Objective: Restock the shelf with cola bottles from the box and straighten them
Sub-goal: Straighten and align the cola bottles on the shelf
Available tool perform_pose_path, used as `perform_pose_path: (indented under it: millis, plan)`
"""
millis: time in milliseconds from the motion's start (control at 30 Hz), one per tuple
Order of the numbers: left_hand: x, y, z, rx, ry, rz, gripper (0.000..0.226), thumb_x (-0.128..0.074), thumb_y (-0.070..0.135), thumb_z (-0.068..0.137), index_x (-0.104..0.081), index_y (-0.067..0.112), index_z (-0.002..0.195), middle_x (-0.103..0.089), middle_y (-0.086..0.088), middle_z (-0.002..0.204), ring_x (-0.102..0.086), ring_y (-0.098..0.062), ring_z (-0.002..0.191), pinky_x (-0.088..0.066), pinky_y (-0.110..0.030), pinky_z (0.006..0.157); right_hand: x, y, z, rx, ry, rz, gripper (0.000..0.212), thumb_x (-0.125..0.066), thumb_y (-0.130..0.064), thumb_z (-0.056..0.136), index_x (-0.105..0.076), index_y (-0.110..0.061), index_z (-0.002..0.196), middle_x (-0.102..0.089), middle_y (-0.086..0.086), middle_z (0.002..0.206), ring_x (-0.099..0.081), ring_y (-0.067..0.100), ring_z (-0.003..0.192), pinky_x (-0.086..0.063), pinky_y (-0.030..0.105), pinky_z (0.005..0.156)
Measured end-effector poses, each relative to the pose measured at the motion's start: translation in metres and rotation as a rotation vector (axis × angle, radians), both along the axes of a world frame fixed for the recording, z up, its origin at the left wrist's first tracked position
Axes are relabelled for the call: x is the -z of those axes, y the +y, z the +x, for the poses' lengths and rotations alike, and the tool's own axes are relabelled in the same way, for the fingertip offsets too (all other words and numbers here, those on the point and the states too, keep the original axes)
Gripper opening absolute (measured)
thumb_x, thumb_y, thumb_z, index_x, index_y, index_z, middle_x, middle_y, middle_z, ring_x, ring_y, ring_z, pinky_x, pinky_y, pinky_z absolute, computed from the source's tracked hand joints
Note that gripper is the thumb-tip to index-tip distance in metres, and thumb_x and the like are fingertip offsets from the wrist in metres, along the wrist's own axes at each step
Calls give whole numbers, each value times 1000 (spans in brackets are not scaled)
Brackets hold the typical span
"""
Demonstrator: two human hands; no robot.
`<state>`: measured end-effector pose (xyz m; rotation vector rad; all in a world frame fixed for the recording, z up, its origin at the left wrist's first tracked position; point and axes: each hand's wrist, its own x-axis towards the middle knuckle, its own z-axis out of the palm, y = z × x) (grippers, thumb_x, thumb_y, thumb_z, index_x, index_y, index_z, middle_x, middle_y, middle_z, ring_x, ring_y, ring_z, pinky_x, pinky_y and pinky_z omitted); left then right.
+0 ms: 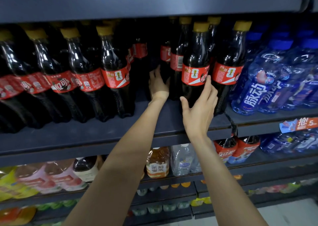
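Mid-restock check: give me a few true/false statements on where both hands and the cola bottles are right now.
1. The right hand touches the front dark plastic cola bottle with the gold cap and red label. True.
2. The left hand holds a blue water bottle. False: it reaches into the gap among cola bottles further back.
3. Clear blue plastic drink bottles stand right of the cola. True.
4. The cola bottles have red caps. False: the caps are gold.
5. The dark metal shelf shows bare space at its front. True.
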<state>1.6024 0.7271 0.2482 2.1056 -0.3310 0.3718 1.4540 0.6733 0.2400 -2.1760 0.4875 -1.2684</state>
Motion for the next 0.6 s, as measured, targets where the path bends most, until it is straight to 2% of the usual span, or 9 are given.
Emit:
perform_pose_path:
  millis: [167, 233, 300, 367, 500, 533, 600]
  plan:
    - [3, 10, -5, 66, 61, -140, 54, -41, 25, 101, -20, 19, 151, -27, -8, 153, -38, -25, 134, -34, -28, 101, 2, -2, -1, 1, -1, 10, 85, -70, -25, 83, -20, -8, 149, -39, 13, 136, -41, 24, 119, -37, 27, 92]
    - [7, 11, -12, 17, -6, -182, 55, -40, 20, 100, -18, 18, 151, -17, -9, 157, -30, -27, 138, -31, -33, 107, 3, -3, -1, -2, -7, 11, 85, -71, -25, 83, -20, -7, 149, -40, 13, 136, -41, 25, 119, -33, 24, 92]
    - [6, 13, -9, 41, -82, -97, 56, -40, 7, 98, -23, 14, 150, -13, -8, 158, -19, -26, 143, -23, -33, 115, 3, -3, -2, -8, -12, 10, 84, -70, -25, 83, -20, -7, 148, -40, 14, 136, -40, 25, 120, -35, 25, 92]
    - [2, 16, 6, 41, -107, 221, 58, -41, 0, 94, -25, 12, 149, -13, -5, 159, -13, -23, 145, -18, -29, 116, 3, -4, -3, -16, -6, 10, 84, -69, -26, 84, -20, -7, 148, -39, 14, 137, -40, 25, 120, -36, 27, 93]
    - [-4, 23, 23, -180, -170, 1395, 53, -33, 27, 101, -22, 9, 150, -8, -11, 159, 2, -29, 147, 2, -44, 118, 2, -4, -4, -26, -2, 14, 83, -69, -28, 85, -19, -8, 148, -39, 13, 137, -38, 23, 120, -39, 30, 93]
    - [-5, 23, 21, -201, -193, 1610, 56, -30, 36, 101, -19, 11, 150, -9, -12, 159, 2, -31, 147, 5, -48, 117, 2, -4, -3, -26, -2, 13, 83, -69, -27, 85, -19, -8, 148, -39, 13, 137, -38, 22, 119, -40, 32, 94]
    - [-6, 24, 18, -200, -181, 1831, 66, -27, 48, 100, -9, 12, 151, -9, -13, 159, 1, -32, 147, 8, -51, 115, 1, -3, -3, -25, -4, 11, 83, -70, -26, 84, -21, -6, 148, -40, 13, 135, -37, 20, 117, -41, 36, 95]
